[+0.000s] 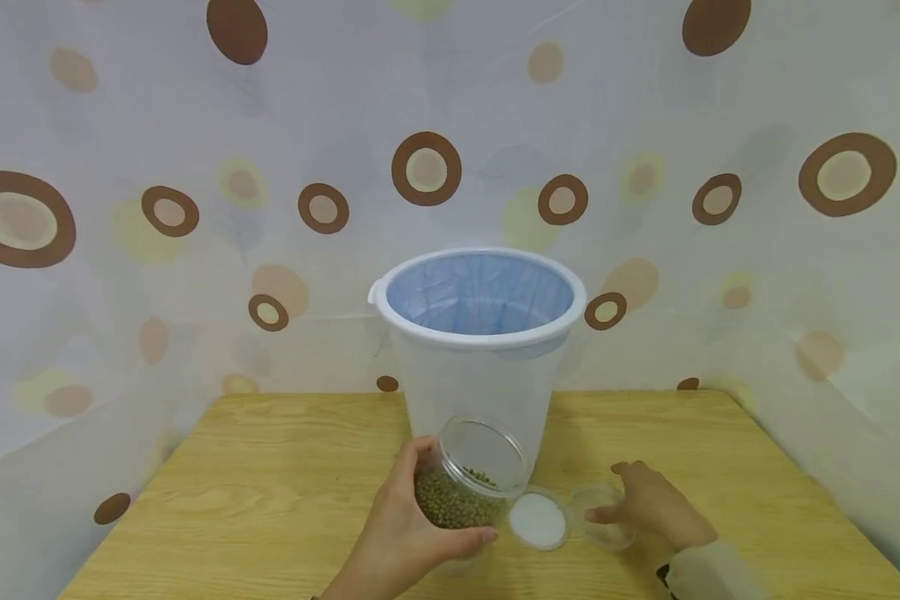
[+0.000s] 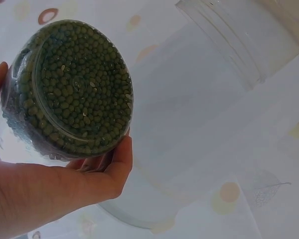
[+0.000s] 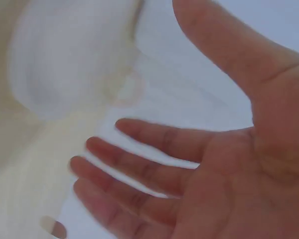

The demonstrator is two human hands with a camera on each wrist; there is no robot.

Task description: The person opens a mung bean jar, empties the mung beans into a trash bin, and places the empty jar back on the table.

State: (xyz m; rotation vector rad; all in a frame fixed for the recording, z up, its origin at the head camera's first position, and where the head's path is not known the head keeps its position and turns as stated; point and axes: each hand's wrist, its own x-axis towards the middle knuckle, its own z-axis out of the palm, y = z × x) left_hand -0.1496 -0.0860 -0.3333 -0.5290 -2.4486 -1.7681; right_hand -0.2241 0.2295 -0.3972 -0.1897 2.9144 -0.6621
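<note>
Head view: left hand (image 1: 408,527) has its fingers wrapped round a clear plastic jar (image 1: 465,477) of green beans (image 1: 450,502), tilted above the worktop's (image 1: 292,475) near half. Right hand (image 1: 654,502) has fingers spread, gripping nothing, at a clear round lid (image 1: 607,538); white clear-rimmed disc (image 1: 537,520) beside it. Toward the far edge, a tall white plastic bin (image 1: 474,379). Looks like the opened-jar step; next move calls for careful tilt control imo.

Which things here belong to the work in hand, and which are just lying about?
Likely in the job:
clear jar of mung beans, in the left hand
clear round lid or dish, by the right hand
white-centred disc, perhaps the jar's lid

Likely just around:
blue-lined white bucket
spotted backdrop sheet
</note>
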